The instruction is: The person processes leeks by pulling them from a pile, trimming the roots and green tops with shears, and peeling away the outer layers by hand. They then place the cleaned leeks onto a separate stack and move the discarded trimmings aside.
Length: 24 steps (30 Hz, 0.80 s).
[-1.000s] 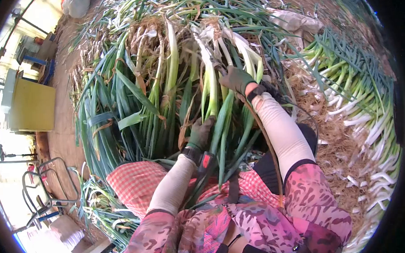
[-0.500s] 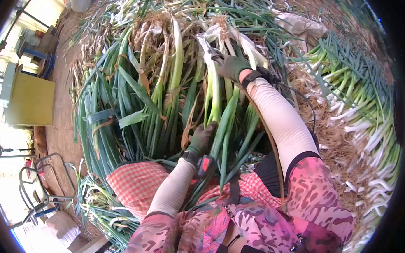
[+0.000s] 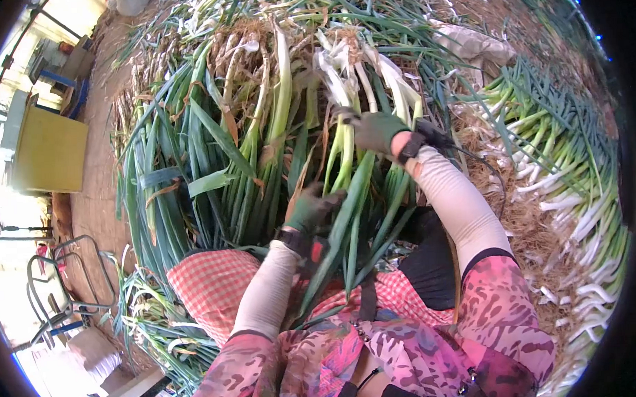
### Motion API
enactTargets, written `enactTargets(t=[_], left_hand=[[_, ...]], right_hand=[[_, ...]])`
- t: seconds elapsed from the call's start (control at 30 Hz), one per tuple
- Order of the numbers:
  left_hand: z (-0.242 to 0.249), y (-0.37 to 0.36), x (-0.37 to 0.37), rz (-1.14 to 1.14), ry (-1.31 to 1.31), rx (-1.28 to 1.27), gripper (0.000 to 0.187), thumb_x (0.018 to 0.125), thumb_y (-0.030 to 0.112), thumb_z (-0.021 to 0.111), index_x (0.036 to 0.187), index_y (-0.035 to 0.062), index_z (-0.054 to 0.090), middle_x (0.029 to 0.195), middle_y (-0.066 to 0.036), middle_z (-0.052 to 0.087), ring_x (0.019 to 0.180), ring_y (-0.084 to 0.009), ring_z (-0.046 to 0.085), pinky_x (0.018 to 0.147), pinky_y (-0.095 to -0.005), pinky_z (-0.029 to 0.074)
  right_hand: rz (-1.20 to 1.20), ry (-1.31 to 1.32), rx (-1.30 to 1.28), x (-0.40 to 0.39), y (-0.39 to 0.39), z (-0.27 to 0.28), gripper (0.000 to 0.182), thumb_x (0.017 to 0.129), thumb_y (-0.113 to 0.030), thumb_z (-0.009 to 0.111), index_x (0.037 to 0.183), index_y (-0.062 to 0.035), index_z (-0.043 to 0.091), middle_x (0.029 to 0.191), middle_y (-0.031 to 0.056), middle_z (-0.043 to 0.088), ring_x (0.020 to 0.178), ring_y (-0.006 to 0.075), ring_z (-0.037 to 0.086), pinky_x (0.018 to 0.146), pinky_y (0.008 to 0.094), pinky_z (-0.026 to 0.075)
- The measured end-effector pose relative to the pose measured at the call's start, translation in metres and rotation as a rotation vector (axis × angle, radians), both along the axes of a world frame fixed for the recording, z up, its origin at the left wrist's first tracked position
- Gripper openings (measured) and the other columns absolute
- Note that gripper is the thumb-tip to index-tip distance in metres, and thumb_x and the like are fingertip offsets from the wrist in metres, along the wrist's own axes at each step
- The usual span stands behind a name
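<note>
Green onion stalks with white stems (image 3: 347, 144) and long green leaves lie in front of me, their roots pointing away. My right hand (image 3: 375, 130), in a green and dark glove, is closed around the upper part of a stalk near its white stem. Lower and to the left, my left hand (image 3: 313, 207), gloved too, is beside the green leaves; its fingers are partly bent, and whether they grip a leaf cannot be made out. A larger heap of leafy stalks (image 3: 181, 155) lies to the left.
A long row of onions with white stems (image 3: 574, 216) runs down the right side. A pale sack (image 3: 474, 41) lies at the upper right. At the left are a yellow box (image 3: 50, 150), a metal-framed chair (image 3: 73, 280) and loose leaves (image 3: 167, 329).
My right hand has moved down and toward me along the stalks, away from the white tops. My left hand has shifted slightly left, off the stem base.
</note>
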<state>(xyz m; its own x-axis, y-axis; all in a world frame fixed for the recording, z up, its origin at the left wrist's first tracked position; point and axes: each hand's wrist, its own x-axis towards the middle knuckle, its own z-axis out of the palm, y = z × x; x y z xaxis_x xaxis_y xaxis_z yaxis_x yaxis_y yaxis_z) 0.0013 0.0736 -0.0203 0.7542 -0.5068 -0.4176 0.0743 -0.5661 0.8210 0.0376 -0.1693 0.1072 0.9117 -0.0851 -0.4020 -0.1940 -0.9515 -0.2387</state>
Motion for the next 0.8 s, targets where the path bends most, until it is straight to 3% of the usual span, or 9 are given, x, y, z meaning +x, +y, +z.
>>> enactTargets(t=[0.07, 0.17, 0.23, 0.33, 0.5, 0.53, 0.6, 0.7, 0.8], left_hand=[[0.042, 0.009, 0.022, 0.295, -0.208, -0.225, 0.047, 0.076, 0.037, 0.077, 0.106, 0.004, 0.063, 0.098, -0.017, 0.067, 0.092, -0.0307, 0.064, 0.083, -0.0394, 0.049], [0.027, 0.039, 0.062, 0.43, -0.683, 0.08, 0.05, 0.076, 0.032, 0.075, 0.114, 0.005, 0.058, 0.108, -0.019, 0.063, 0.099, -0.0377, 0.061, 0.085, -0.0436, 0.048], [0.022, 0.044, 0.063, 0.362, -0.742, 0.391, 0.051, 0.076, 0.029, 0.073, 0.118, 0.0057, 0.055, 0.111, -0.019, 0.06, 0.101, -0.0396, 0.059, 0.085, -0.0448, 0.048], [0.033, 0.026, 0.057, 0.255, -0.658, 0.536, 0.052, 0.076, 0.027, 0.071, 0.12, 0.0077, 0.051, 0.112, -0.019, 0.057, 0.102, -0.041, 0.058, 0.084, -0.0468, 0.049], [0.026, 0.022, 0.052, -0.159, -0.68, 0.868, 0.04, 0.075, 0.046, 0.067, 0.106, 0.0206, 0.064, 0.117, -0.014, 0.053, 0.11, -0.0341, 0.052, 0.089, -0.0467, 0.045], [0.018, 0.02, 0.038, -0.126, -0.762, 0.776, 0.039, 0.074, 0.042, 0.069, 0.108, 0.0225, 0.063, 0.119, -0.014, 0.053, 0.114, -0.0351, 0.05, 0.092, -0.051, 0.042], [-0.002, 0.02, 0.04, 0.077, -1.123, 0.463, 0.034, 0.074, 0.038, 0.068, 0.099, 0.0143, 0.062, 0.129, -0.016, 0.047, 0.118, -0.0375, 0.044, 0.096, -0.0512, 0.038], [0.006, 0.026, 0.064, 0.367, -0.973, 0.369, 0.036, 0.074, 0.037, 0.071, 0.097, 0.0109, 0.062, 0.123, -0.017, 0.053, 0.116, -0.0393, 0.049, 0.094, -0.0487, 0.042], [0.033, 0.037, 0.086, 0.131, -0.544, 0.663, 0.043, 0.072, 0.037, 0.074, 0.102, 0.0083, 0.063, 0.107, -0.019, 0.063, 0.105, -0.0383, 0.059, 0.088, -0.0467, 0.046]], right_hand=[[-0.199, 0.138, 0.098, -0.013, -0.029, -0.002, 0.039, 0.084, -0.032, 0.052, 0.1, -0.0004, 0.068, 0.09, 0.0214, 0.069, 0.085, 0.0342, 0.068, 0.079, 0.0426, 0.051], [-0.254, 0.032, 0.057, -0.036, -0.042, -0.021, 0.039, 0.079, -0.034, 0.056, 0.096, -0.0006, 0.068, 0.087, 0.0216, 0.068, 0.079, 0.0333, 0.068, 0.077, 0.0406, 0.052], [-0.277, 0.054, 0.142, -0.041, -0.038, -0.024, 0.043, 0.075, -0.036, 0.057, 0.093, 0.0022, 0.067, 0.082, 0.0226, 0.067, 0.075, 0.0342, 0.067, 0.075, 0.0407, 0.052], [-0.265, 0.07, 0.277, -0.05, -0.01, -0.014, 0.046, 0.075, -0.036, 0.057, 0.092, 0.0055, 0.065, 0.08, 0.0228, 0.067, 0.074, 0.0345, 0.067, 0.072, 0.0416, 0.052], [-0.214, 0.035, 0.361, -0.077, 0.027, -0.027, 0.053, 0.075, -0.044, 0.059, 0.096, 0.0047, 0.063, 0.086, 0.0265, 0.066, 0.082, 0.0406, 0.065, 0.075, 0.0435, 0.05], [-0.241, 0.019, 0.369, -0.084, 0.03, -0.027, 0.053, 0.076, -0.044, 0.059, 0.097, 0.0048, 0.063, 0.088, 0.0271, 0.065, 0.084, 0.0409, 0.065, 0.077, 0.0435, 0.05], [-0.305, -0.019, 0.384, -0.091, 0.034, -0.013, 0.054, 0.077, -0.044, 0.059, 0.098, 0.0049, 0.061, 0.092, 0.0282, 0.064, 0.088, 0.0416, 0.064, 0.079, 0.0435, 0.049], [-0.289, -0.013, 0.403, -0.104, 0.035, -0.007, 0.049, 0.078, -0.042, 0.059, 0.095, 0.0034, 0.058, 0.092, 0.0282, 0.063, 0.09, 0.042, 0.062, 0.079, 0.0441, 0.048], [-0.23, -0.014, 0.436, -0.109, 0.046, 0.006, 0.046, 0.077, -0.041, 0.061, 0.094, 0.0017, 0.056, 0.089, 0.0283, 0.063, 0.088, 0.0431, 0.062, 0.077, 0.0459, 0.048]])
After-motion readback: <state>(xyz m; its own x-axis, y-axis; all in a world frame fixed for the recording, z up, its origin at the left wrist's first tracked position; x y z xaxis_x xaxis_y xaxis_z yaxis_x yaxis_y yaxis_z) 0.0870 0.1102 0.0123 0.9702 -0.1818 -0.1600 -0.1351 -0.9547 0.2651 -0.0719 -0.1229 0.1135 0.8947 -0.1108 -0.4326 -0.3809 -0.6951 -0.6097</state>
